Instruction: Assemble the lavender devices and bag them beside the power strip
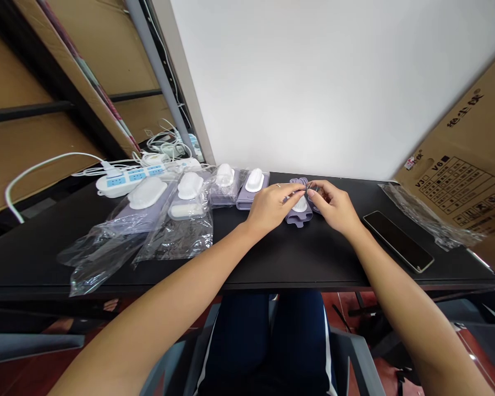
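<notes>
Above the black table, my left hand (272, 206) and my right hand (335, 206) come together, each with fingertips pinched. Between them are some thin, dark strands, too fine to name. Just below lies a purple folded piece (299, 220) with notched edges and a white ribbed part (300, 205), partly covered by my fingers. Left of my left hand sits a purple block with a white oval top (254, 180). Further left are similar purple and white pieces in clear plastic bags, among them a bagged one (225, 176) and a larger one (147, 193).
A white power strip (148, 175) with tangled white cables lies at the back left. To the right are a phone (398, 241), a flat clear plastic bag (433, 217) and a large cardboard box (462, 159). A white wall (313, 88) rises behind the black table (289, 264).
</notes>
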Demonstrator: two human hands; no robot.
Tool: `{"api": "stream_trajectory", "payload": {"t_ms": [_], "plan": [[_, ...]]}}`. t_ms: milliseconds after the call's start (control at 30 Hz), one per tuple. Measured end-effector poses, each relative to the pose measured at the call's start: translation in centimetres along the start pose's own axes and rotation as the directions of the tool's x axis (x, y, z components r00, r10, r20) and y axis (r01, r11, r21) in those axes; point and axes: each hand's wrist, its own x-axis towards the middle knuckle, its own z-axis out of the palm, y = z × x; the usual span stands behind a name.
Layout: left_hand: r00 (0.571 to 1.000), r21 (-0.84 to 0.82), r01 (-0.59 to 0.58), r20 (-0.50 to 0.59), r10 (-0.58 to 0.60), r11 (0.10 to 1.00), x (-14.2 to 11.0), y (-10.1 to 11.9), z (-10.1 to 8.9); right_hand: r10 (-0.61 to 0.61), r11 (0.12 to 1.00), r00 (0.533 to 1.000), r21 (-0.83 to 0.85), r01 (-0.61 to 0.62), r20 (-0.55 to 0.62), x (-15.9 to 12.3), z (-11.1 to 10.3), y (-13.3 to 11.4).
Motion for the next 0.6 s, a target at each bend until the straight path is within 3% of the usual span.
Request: {"api": "stream_trajectory", "payload": {"t_ms": [400,600], "plan": [[1.0,0.027,0.013,-0.016,-0.013,1.0,0.0,0.2,0.0,-0.031,0.996,0.999,-0.08,0.033,0.02,-0.2,-0.2,-0.7],[0.999,0.062,0.032,-0.041,-0.03,0.998,0.0,0.7,0.1,0.015,0.984,0.997,-0.178,-0.029,-0.076,-0.5,0.3,-1.6]]}}
